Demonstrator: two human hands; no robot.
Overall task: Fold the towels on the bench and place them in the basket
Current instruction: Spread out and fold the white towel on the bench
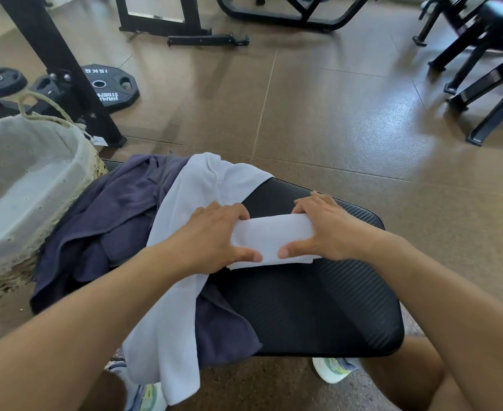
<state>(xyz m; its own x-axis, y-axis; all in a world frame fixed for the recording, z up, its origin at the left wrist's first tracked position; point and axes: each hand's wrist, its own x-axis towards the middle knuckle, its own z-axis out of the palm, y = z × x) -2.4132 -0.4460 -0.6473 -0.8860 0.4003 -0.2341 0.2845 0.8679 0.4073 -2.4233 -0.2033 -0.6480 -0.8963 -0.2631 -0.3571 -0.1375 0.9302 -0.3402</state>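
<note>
Gripping a small folded white towel [272, 237] from both ends, the left hand [214, 235] and right hand [330, 229] curl their fingers over its far edge with thumbs on the near edge, and it lies on the black padded bench [318, 307]. Just left of it, a loose white towel [179, 262] drapes over a crumpled dark blue towel [108, 221]. A lined woven basket [22, 185] stands at the bench's left side.

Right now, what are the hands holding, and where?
Both hands, left hand and right hand, grip the small folded white towel, one at each short end.
</note>
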